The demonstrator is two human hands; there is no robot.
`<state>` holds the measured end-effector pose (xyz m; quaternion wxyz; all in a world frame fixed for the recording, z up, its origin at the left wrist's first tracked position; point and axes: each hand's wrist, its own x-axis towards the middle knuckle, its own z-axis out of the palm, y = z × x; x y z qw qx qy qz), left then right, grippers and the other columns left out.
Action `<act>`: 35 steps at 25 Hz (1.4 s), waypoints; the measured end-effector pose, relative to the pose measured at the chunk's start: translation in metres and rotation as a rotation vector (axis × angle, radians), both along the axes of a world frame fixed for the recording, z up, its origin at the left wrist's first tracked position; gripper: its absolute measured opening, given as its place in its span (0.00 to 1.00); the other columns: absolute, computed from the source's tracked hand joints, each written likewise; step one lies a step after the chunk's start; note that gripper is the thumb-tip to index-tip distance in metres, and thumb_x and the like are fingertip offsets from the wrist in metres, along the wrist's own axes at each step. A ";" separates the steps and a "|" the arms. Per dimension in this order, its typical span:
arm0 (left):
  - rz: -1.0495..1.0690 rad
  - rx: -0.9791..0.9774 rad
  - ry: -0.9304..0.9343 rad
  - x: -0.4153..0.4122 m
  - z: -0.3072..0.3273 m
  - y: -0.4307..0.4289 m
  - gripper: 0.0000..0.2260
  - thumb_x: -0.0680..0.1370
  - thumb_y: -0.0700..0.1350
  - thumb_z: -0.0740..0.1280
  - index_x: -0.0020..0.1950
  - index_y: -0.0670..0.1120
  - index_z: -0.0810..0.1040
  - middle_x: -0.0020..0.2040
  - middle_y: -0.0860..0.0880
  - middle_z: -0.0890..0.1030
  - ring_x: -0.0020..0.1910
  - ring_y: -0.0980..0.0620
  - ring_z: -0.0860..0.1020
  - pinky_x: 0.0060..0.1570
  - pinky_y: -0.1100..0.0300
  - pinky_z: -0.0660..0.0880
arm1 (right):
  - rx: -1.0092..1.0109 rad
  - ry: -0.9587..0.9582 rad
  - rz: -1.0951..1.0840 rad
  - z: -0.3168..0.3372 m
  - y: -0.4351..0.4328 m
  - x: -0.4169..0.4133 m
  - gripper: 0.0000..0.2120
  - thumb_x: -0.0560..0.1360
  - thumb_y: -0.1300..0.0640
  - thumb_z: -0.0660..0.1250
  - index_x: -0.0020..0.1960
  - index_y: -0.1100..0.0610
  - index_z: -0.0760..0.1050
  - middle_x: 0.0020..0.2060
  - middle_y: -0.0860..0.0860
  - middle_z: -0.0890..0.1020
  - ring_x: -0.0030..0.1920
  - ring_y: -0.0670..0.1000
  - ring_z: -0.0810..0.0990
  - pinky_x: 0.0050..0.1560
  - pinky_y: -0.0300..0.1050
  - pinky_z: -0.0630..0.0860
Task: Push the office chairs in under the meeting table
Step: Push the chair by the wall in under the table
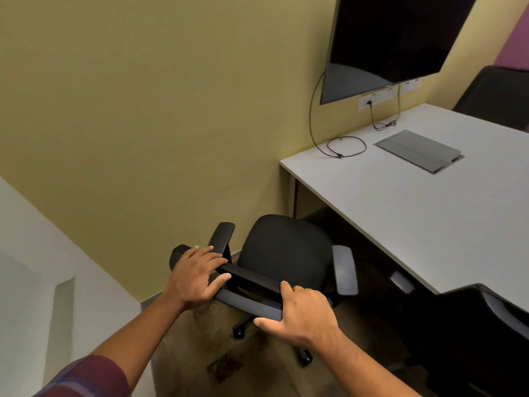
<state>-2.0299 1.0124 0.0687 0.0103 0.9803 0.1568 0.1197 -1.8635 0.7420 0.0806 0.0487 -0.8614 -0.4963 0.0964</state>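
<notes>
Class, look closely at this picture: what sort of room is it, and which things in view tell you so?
Most likely a small office meeting room. A white meeting table stands against the wall under a wall-mounted screen, and black office chairs on castors stand around it, one held at its backrest by both hands.

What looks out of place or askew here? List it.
The chair held by the left hand and right hand stands outside the table, turned at an angle to its edge. Two loose cables lie on the tabletop. Nothing looks damaged.
</notes>
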 end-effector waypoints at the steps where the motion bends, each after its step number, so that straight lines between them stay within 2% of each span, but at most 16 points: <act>1: -0.020 0.009 -0.026 0.004 -0.003 0.003 0.28 0.83 0.66 0.56 0.65 0.50 0.86 0.64 0.51 0.86 0.70 0.45 0.80 0.72 0.43 0.71 | 0.012 -0.003 -0.015 0.000 -0.002 0.000 0.47 0.67 0.11 0.47 0.58 0.51 0.72 0.41 0.48 0.76 0.41 0.52 0.76 0.42 0.51 0.70; 5: -0.039 0.030 -0.009 0.011 -0.002 0.000 0.26 0.82 0.65 0.57 0.63 0.50 0.87 0.61 0.51 0.87 0.64 0.46 0.83 0.70 0.42 0.73 | 0.053 -0.015 -0.044 -0.001 -0.010 -0.004 0.42 0.67 0.11 0.48 0.50 0.50 0.68 0.38 0.47 0.74 0.38 0.51 0.74 0.40 0.51 0.70; 9: -0.072 0.030 0.000 0.019 -0.005 0.003 0.26 0.82 0.66 0.58 0.64 0.51 0.86 0.62 0.52 0.87 0.64 0.48 0.83 0.71 0.43 0.73 | 0.087 -0.042 -0.096 -0.004 -0.015 -0.002 0.45 0.66 0.09 0.44 0.48 0.50 0.70 0.36 0.46 0.75 0.36 0.49 0.74 0.39 0.50 0.75; 14: -0.141 0.038 -0.029 0.042 -0.009 0.014 0.25 0.82 0.66 0.58 0.63 0.52 0.86 0.60 0.53 0.87 0.62 0.50 0.83 0.68 0.44 0.73 | 0.110 -0.054 -0.159 -0.004 -0.013 -0.001 0.44 0.67 0.09 0.45 0.46 0.49 0.70 0.34 0.45 0.73 0.34 0.47 0.72 0.36 0.48 0.72; 20: -0.209 0.044 -0.027 0.084 -0.002 0.026 0.26 0.82 0.66 0.57 0.61 0.51 0.87 0.58 0.53 0.88 0.59 0.49 0.84 0.67 0.44 0.73 | 0.093 -0.081 -0.222 0.002 -0.008 0.016 0.42 0.69 0.10 0.46 0.47 0.49 0.69 0.37 0.45 0.74 0.37 0.48 0.73 0.39 0.48 0.70; 28: -0.276 0.020 0.095 0.158 0.012 0.047 0.29 0.82 0.66 0.53 0.65 0.51 0.85 0.61 0.52 0.87 0.64 0.49 0.82 0.71 0.44 0.69 | 0.121 -0.064 -0.312 0.000 0.010 0.060 0.40 0.69 0.12 0.47 0.48 0.47 0.68 0.38 0.44 0.73 0.38 0.47 0.75 0.40 0.47 0.72; 33: -0.314 0.023 0.115 0.190 0.014 0.070 0.29 0.83 0.66 0.52 0.66 0.51 0.85 0.63 0.53 0.86 0.65 0.49 0.81 0.71 0.46 0.68 | 0.138 -0.060 -0.332 -0.005 0.033 0.082 0.41 0.68 0.11 0.46 0.49 0.48 0.68 0.40 0.45 0.75 0.40 0.49 0.75 0.42 0.48 0.71; 35: -0.313 0.020 0.123 0.204 0.012 0.078 0.30 0.83 0.66 0.52 0.67 0.52 0.84 0.65 0.53 0.85 0.66 0.50 0.81 0.73 0.46 0.67 | 0.143 -0.065 -0.336 -0.009 0.041 0.095 0.44 0.68 0.11 0.46 0.51 0.50 0.72 0.42 0.47 0.78 0.43 0.51 0.78 0.43 0.48 0.71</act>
